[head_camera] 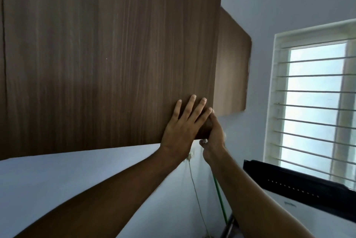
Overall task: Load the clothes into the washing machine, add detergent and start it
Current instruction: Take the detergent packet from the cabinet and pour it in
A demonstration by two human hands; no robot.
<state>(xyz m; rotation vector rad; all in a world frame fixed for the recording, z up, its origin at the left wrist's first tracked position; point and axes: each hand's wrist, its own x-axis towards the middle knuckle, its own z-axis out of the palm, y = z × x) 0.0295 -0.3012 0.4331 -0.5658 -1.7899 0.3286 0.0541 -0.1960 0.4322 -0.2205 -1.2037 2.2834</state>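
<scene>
Head view: both arms raised to wooden wall cabinet door (107, 60), above washing machine (312, 216) at lower right, lid (300, 178) apparently up. Left hand (181, 131) flat against door near lower corner, fingers straight and spread. Right hand (212, 137) curled round door's corner edge, pinching it. Clothes and detergent out of sight; loading status impossible to tell. Likely cabinet being worked for detergent; dosing and starting seemingly yet to come. Barred window (316, 102) at right.

washing machine (308, 208) cropped, right fingers (207, 122) hidden
</scene>
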